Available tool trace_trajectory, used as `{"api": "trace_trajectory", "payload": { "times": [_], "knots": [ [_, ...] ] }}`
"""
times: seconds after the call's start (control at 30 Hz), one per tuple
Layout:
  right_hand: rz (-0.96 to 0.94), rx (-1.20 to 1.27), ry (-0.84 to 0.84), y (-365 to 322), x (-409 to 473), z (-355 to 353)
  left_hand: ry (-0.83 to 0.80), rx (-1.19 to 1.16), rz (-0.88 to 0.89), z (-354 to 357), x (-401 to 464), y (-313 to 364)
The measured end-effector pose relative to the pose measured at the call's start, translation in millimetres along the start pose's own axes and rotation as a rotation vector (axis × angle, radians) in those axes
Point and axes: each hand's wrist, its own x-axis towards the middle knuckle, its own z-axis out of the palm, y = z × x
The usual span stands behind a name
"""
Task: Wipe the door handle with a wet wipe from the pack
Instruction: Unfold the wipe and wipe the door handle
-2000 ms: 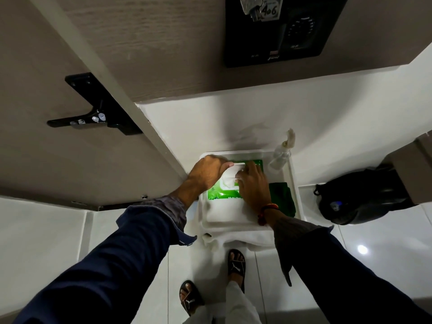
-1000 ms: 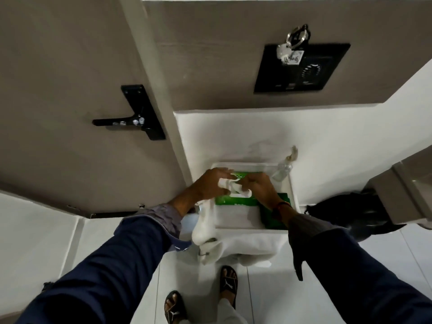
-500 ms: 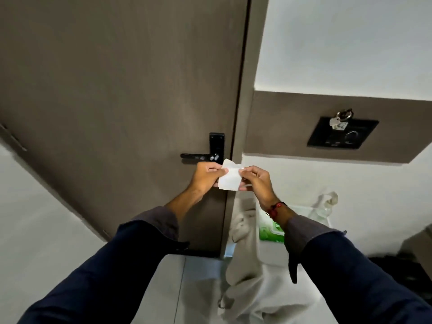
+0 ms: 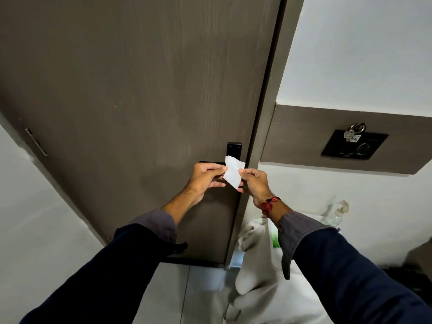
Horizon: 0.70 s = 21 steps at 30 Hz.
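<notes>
Head view: I see both hands raised in front of a brown door (image 4: 131, 90), close to its edge at about 3 o'clock.
Wet wipe: a small white wet wipe (image 4: 233, 172) is stretched between the two hands, in front of the door handle (image 4: 234, 149).
Wipe direction: its long axis runs from 11 o'clock down to 5 o'clock, and the upper corner points toward the black handle plate.
Left hand: my left hand (image 4: 203, 180) pinches the wipe's left edge between thumb and fingers, a narrow grip.
Right hand: my right hand (image 4: 254, 183) pinches the right edge in the same narrow way; a red thread band (image 4: 268, 203) is on the wrist.
Handle: the lever is mostly hidden behind the left hand; I cannot tell if the wipe touches it.
Wipe pack: only a green bit of the pack (image 4: 275, 240) shows at 5 o'clock, beside a white cloth (image 4: 252, 265).
Wall: a black panel (image 4: 354, 147) with keys (image 4: 353, 134) hangs at 3 o'clock.
</notes>
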Motion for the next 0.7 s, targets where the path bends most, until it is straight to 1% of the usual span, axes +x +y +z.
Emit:
{"api": "trace_trajectory", "payload": {
  "times": [0.13, 0.23, 0.33, 0.37, 0.43, 0.53, 0.6, 0.7],
  "knots": [
    [0.000, -0.032, -0.020, 0, 1, 6, 0.020, 0.059, 0.011, 3, 6, -2],
    [-0.001, -0.054, 0.054, -2, 4, 12, 0.020, 0.053, 0.015, 5, 10, -2],
    [-0.138, -0.164, 0.200, -3, 5, 13, 0.037, 0.055, 0.019, 8, 14, -1],
    [-0.194, -0.165, 0.196, -4, 4, 12, 0.055, 0.061, 0.020, 8, 16, -1],
    [-0.255, -0.105, 0.073, -4, 2, 10, 0.101, 0.067, 0.021, 9, 19, -1],
    [-0.246, -0.036, -0.090, -5, -1, 9, 0.129, 0.045, 0.025, 11, 23, -1],
    [-0.245, -0.027, -0.135, -5, -2, 11, 0.135, 0.035, 0.027, 13, 24, -1],
    [-0.263, -0.012, -0.151, -4, -2, 16, 0.153, 0.032, 0.033, 15, 25, -2]
  ]
}}
